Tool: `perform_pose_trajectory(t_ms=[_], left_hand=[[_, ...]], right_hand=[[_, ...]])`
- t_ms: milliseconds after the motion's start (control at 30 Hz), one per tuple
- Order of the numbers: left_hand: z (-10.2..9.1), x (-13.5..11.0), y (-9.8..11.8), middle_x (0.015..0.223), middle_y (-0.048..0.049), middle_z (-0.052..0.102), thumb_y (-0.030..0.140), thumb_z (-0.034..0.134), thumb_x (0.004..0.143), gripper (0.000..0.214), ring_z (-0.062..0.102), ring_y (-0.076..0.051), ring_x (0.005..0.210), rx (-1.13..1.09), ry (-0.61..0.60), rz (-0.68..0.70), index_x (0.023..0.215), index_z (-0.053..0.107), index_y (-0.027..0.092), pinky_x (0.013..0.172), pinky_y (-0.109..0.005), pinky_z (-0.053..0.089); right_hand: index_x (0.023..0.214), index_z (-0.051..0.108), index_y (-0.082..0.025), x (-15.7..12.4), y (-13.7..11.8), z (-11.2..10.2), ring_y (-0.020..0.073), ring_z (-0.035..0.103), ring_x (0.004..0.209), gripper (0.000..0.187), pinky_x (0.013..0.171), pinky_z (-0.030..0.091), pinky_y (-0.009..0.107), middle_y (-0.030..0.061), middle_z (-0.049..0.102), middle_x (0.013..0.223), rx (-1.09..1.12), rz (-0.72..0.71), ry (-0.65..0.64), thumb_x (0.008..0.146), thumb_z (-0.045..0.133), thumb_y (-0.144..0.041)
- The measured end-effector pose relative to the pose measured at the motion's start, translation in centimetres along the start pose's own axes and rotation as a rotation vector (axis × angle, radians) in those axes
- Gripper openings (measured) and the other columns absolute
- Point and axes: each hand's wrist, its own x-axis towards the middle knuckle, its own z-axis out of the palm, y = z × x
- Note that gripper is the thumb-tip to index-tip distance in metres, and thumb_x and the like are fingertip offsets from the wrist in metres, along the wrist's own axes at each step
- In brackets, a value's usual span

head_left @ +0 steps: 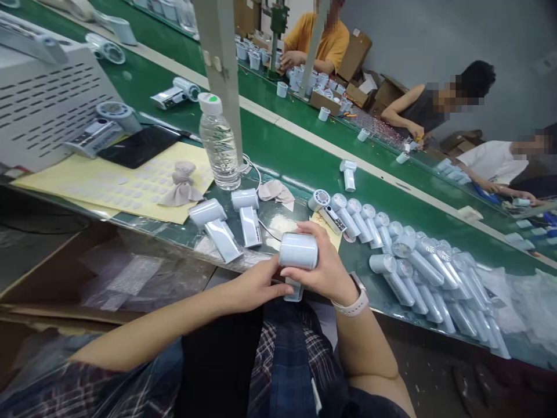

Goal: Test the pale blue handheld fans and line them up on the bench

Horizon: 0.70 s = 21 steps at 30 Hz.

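A light-blue handheld fan point(298, 251) with a drum-shaped head is held over the table's front edge, above my lap. My right hand point(322, 266) wraps round the head from the right, thumb below and fingers over the top. From the left, my left hand point(261, 285) grips it low down, near the handle, which is partly hidden by the fingers. Two similar fans, a left one point(216, 229) and a right one point(246, 216), lie on the table just beyond my left hand. Beyond my right hand, another fan point(321, 200) lies with its grille facing up.
Several fans point(429, 264) lie in rows at right beside clear plastic bags point(533, 307). A water bottle point(220, 145), yellow sticker sheet point(108, 188), black phone point(141, 145) and vented machine point(47, 98) stand or lie at left. A green conveyor point(278, 145) runs behind; co-workers sit across it.
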Motion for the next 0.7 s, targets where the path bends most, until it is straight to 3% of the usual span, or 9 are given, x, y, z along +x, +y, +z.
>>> perform_pose_trajectory(t_ms=[67, 100, 200, 267, 400, 467, 567, 633, 700], left_hand=[[-1.2, 0.6, 0.8, 0.113, -0.0115, 0.075, 0.049, 0.057, 0.091, 0.037, 0.071, -0.027, 0.103, 0.084, 0.054, 0.04, 0.11, 0.066, 0.018, 0.094, -0.04, 0.057], [-2.2, 0.7, 1.0, 0.113, -0.011, 0.076, 0.049, 0.055, 0.092, 0.035, 0.071, -0.026, 0.104, 0.141, 0.139, 0.06, 0.105, 0.068, 0.019, 0.097, -0.04, 0.056], [-6.4, 0.3, 0.9, 0.112, -0.0102, 0.075, 0.05, 0.049, 0.093, 0.036, 0.068, -0.025, 0.109, 0.351, 0.551, 0.039, 0.1, 0.068, 0.019, 0.105, -0.041, 0.051], [-9.0, -0.3, -0.3, 0.114, -0.0117, 0.074, 0.05, 0.046, 0.091, 0.04, 0.065, -0.027, 0.114, 0.545, 0.741, -0.057, 0.101, 0.067, 0.018, 0.111, -0.045, 0.046], [-11.4, -1.6, -3.6, 0.13, -0.0215, 0.066, 0.051, 0.042, 0.083, 0.06, 0.056, -0.037, 0.128, 0.736, 0.743, -0.346, 0.121, 0.062, 0.009, 0.116, -0.054, 0.039], [-11.4, -1.9, -4.6, 0.138, -0.0229, 0.061, 0.051, 0.041, 0.082, 0.072, 0.055, -0.038, 0.13, 0.666, 0.754, -0.455, 0.136, 0.053, 0.006, 0.115, -0.053, 0.04], [-11.1, -1.7, -4.9, 0.146, -0.0246, 0.055, 0.053, 0.049, 0.078, 0.086, 0.051, -0.039, 0.136, 0.577, 0.805, -0.535, 0.147, 0.042, 0.003, 0.117, -0.052, 0.038], [-11.0, -1.5, -4.9, 0.148, -0.0257, 0.053, 0.053, 0.054, 0.077, 0.09, 0.051, -0.04, 0.136, 0.543, 0.794, -0.54, 0.149, 0.039, 0.003, 0.117, -0.053, 0.039], [-10.9, -1.7, -5.1, 0.148, -0.0238, 0.053, 0.052, 0.054, 0.081, 0.084, 0.053, -0.039, 0.134, 0.497, 0.796, -0.486, 0.149, 0.039, 0.006, 0.115, -0.053, 0.041]], right_hand=[[0.128, 0.051, -0.023, -1.4, 0.4, -1.5, 0.0281, 0.064, 0.113, 0.06, 0.096, 0.054, 0.043, 0.0107, 0.061, 0.125, -0.222, 0.077, -0.008, 0.081, 0.084, -0.04], [0.125, 0.053, -0.022, -2.2, 0.8, -2.3, 0.0285, 0.065, 0.107, 0.058, 0.091, 0.056, 0.043, 0.0113, 0.062, 0.124, -0.353, 0.155, -0.045, 0.08, 0.085, -0.035], [0.125, 0.057, -0.019, -5.0, 3.1, -4.1, 0.0298, 0.067, 0.094, 0.054, 0.079, 0.057, 0.043, 0.0139, 0.063, 0.12, -0.759, 0.423, -0.189, 0.078, 0.085, -0.02], [0.128, 0.059, -0.018, -7.1, 4.9, -4.7, 0.0347, 0.066, 0.104, 0.055, 0.085, 0.056, 0.048, 0.0163, 0.064, 0.123, -0.965, 0.495, -0.214, 0.078, 0.081, -0.011], [0.134, 0.059, -0.021, -9.4, 7.2, -6.6, 0.0421, 0.05, 0.135, 0.059, 0.107, 0.043, 0.059, 0.0192, 0.056, 0.142, -1.147, 0.473, -0.05, 0.079, 0.075, -0.008], [0.14, 0.054, -0.021, -7.9, 7.5, -8.5, 0.0414, 0.048, 0.136, 0.061, 0.108, 0.042, 0.058, 0.0192, 0.054, 0.145, -1.116, 0.467, 0.066, 0.083, 0.076, -0.022], [0.147, 0.048, -0.018, -1.2, 8.1, -11.6, 0.0385, 0.047, 0.137, 0.062, 0.11, 0.042, 0.054, 0.0193, 0.053, 0.146, -1.059, 0.518, 0.194, 0.094, 0.064, -0.046], [0.148, 0.048, -0.018, 4.6, 9.0, -13.0, 0.0338, 0.051, 0.135, 0.052, 0.111, 0.043, 0.05, 0.0186, 0.055, 0.145, -1.08, 0.697, 0.105, 0.103, 0.051, -0.044], [0.135, 0.06, -0.014, 9.8, 9.9, -13.4, 0.0309, 0.061, 0.122, 0.039, 0.103, 0.05, 0.048, 0.0186, 0.063, 0.132, -1.087, 0.753, 0.027, 0.104, 0.053, -0.036]])
